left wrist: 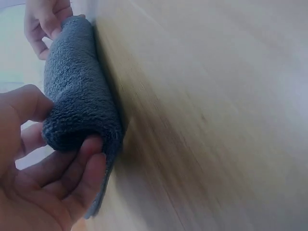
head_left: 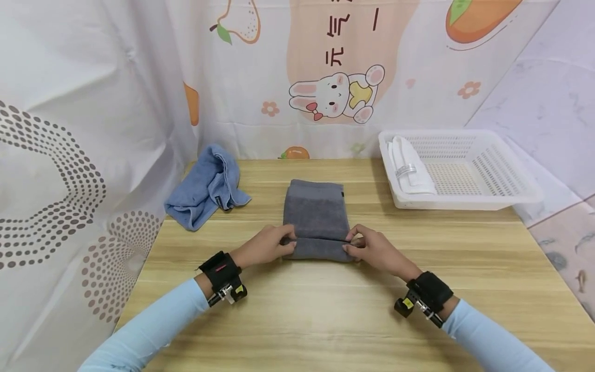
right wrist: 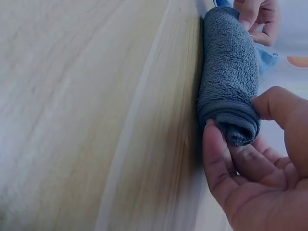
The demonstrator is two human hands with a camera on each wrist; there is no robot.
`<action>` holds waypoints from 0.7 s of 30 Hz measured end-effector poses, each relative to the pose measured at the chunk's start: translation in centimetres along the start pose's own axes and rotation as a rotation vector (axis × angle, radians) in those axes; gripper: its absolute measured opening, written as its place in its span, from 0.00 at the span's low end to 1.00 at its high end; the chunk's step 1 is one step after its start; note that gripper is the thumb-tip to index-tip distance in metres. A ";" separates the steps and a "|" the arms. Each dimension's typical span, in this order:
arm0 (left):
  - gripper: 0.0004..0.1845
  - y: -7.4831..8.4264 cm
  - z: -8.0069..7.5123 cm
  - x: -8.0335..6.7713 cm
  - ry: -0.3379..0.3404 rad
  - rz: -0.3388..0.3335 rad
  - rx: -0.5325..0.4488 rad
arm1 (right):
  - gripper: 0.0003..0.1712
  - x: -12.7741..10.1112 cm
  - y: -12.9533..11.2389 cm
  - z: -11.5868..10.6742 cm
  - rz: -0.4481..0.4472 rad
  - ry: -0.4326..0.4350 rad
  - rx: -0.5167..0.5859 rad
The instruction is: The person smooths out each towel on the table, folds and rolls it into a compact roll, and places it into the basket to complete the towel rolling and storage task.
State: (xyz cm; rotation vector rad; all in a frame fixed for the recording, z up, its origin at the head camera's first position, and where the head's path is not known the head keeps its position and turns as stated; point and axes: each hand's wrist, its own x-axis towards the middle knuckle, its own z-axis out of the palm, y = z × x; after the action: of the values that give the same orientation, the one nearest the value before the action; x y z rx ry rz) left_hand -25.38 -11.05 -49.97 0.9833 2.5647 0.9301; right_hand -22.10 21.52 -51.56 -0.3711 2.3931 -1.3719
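Hands [head_left: 321, 250] on grey towel [head_left: 317, 217] — basket [head_left: 511, 199] with white cloth [head_left: 411, 168]

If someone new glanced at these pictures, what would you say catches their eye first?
Most likely the grey towel at the middle of the wooden table, its near edge rolled up and pinched by the left hand and right hand. Next, the crumpled blue towel at the far left, and the white basket at the far right holding a rolled white towel.

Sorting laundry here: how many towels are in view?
3: a grey towel mid-table, its near end rolled between both hands; a blue towel crumpled at far left; a white rolled towel in the basket. None seem hidden.
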 end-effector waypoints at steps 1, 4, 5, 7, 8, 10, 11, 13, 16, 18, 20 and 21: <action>0.02 0.0 0.1 -0.1 0.017 0.005 0.018 | 0.15 0.0 0.0 0.0 -0.001 0.009 -0.010; 0.04 0.0 0.4 -0.2 0.084 0.046 0.099 | 0.12 0.0 -0.1 0.3 -0.035 0.051 -0.073; 0.03 0.0 0.6 -0.2 0.104 0.067 0.138 | 0.11 0.0 -0.2 0.5 -0.073 0.077 -0.116; 0.02 0.0 0.9 -0.3 0.143 0.125 0.210 | 0.08 0.1 -0.3 0.8 -0.168 0.138 -0.216; 0.02 0.0 1.0 -0.3 0.159 0.152 0.243 | 0.07 0.2 -0.4 1.1 -0.228 0.172 -0.285; 0.02 0.1 1.2 -0.4 0.179 0.200 0.292 | 0.06 0.3 -0.4 1.6 -0.367 0.250 -0.448; 0.03 0.2 1.2 -0.4 0.188 0.219 0.318 | 0.06 0.2 -0.5 1.8 -0.435 0.286 -0.529; 0.04 0.3 1.2 -0.5 0.190 0.242 0.346 | 0.08 0.1 -0.5 2.3 -0.562 0.338 -0.654; 0.05 0.6 1.0 -0.5 0.169 0.274 0.387 | 0.10 -0.4 -0.6 2.6 -0.686 0.361 -0.761; 0.05 0.8 0.7 -0.6 0.143 0.305 0.431 | 0.11 -0.7 -0.7 2.6 -0.712 0.343 -0.796; 0.04 1.0 0.5 -0.6 0.114 0.331 0.487 | 0.16 -1.0 -0.7 2.5 -0.701 0.315 -0.824; 0.05 1.2 0.3 -0.6 0.099 0.339 0.511 | 0.20 -1.1 -0.7 2.5 -0.692 0.298 -0.832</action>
State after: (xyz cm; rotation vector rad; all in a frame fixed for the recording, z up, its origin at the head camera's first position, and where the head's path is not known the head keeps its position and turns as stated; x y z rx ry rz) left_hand -24.19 -10.66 -49.47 1.5808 2.8400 0.3904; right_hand -19.99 19.69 -51.92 -1.3901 3.1682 -0.5471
